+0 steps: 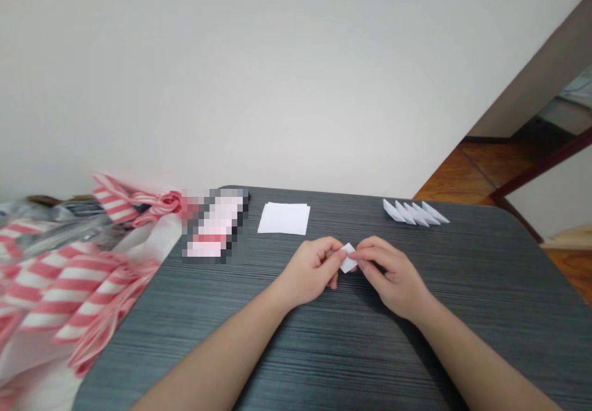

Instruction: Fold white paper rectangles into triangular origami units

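Note:
My left hand (309, 269) and my right hand (388, 275) meet above the middle of the dark grey table, their fingertips pinching a small folded piece of white paper (348, 258) from both sides. A stack of white paper squares (283, 219) lies just beyond my hands. Off to the far right sits a row of several folded white paper units (413, 213), overlapping one another.
A pixelated, blurred packet (215, 226) lies at the table's back left. Red-and-white striped plastic bags (65, 294) are heaped past the left edge. A pale wall rises behind the table, and a wooden floor shows at right.

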Demonstrator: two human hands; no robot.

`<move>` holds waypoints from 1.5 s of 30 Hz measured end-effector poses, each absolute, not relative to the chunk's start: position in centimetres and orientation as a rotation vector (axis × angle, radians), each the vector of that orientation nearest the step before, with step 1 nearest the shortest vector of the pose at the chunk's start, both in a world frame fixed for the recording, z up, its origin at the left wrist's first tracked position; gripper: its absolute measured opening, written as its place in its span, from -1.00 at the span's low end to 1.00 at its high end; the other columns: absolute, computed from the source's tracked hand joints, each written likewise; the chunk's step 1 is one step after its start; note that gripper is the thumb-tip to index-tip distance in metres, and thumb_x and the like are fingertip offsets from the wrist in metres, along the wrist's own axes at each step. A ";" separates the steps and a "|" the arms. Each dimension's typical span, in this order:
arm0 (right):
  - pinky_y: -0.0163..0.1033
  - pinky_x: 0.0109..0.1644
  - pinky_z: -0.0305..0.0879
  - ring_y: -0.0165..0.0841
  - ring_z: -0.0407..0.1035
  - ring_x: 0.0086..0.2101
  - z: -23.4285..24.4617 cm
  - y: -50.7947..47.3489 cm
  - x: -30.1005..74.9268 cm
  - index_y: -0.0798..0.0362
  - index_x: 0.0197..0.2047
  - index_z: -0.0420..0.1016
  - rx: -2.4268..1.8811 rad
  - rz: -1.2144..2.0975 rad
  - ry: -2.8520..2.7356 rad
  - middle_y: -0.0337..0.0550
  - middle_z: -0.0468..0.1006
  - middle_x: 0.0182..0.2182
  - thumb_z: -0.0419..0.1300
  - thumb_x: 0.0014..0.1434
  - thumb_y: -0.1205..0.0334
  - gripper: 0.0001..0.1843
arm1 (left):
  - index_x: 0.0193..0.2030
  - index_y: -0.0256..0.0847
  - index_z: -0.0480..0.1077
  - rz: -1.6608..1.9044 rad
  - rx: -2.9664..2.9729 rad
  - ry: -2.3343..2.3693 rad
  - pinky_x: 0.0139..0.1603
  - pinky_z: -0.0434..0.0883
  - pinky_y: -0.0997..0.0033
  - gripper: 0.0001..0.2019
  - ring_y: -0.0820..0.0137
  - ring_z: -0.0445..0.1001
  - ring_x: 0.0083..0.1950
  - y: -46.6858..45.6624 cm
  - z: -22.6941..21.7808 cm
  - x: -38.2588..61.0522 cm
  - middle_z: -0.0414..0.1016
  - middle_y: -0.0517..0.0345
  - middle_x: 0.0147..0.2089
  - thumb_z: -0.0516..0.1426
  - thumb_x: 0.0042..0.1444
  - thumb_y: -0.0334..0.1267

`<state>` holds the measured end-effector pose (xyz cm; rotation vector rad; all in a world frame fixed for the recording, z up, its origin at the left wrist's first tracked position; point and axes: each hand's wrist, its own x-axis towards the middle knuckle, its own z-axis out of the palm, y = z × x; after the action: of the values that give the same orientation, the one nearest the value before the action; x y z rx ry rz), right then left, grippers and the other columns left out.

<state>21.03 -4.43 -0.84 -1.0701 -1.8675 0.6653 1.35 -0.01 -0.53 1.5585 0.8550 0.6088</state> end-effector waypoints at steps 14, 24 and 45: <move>-0.26 -0.18 0.37 -0.36 0.41 -0.23 -0.9 -4.6 21.1 -0.02 -0.04 0.51 -1.049 0.733 -1.889 -0.10 0.47 -0.16 0.16 0.25 0.47 -0.73 | -0.37 -0.24 0.34 0.639 1.534 0.860 -0.52 0.22 0.57 -0.68 0.53 0.27 -0.63 0.2 -1.0 1.2 0.35 0.29 -0.66 0.01 0.33 -0.08; -0.25 -0.16 0.36 -0.34 0.44 -0.23 -1.0 -4.5 21.3 -0.02 -0.12 0.56 -1.076 0.651 -1.881 -0.11 0.51 -0.22 0.19 0.28 0.36 -0.84 | -0.41 -0.26 0.41 0.592 1.688 0.859 -0.49 0.23 0.56 -0.67 0.53 0.28 -0.60 0.1 -0.1 1.1 0.34 0.28 -0.65 0.01 0.33 -0.16; -0.26 -0.29 0.35 -0.35 0.44 -0.39 -1.4 -4.7 20.9 0.01 -0.20 0.46 -1.268 0.714 -1.703 -0.18 0.54 -0.37 0.17 0.28 0.29 -0.95 | -0.12 -0.30 0.46 0.635 1.446 0.765 -0.48 0.33 0.55 -0.75 0.54 0.36 -0.51 -0.1 -0.2 1.5 0.50 0.17 -0.40 0.25 0.10 -0.20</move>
<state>20.88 -4.69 -1.35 -1.2683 -1.7028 0.7144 1.54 -0.11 -0.22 1.4461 0.7651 0.6349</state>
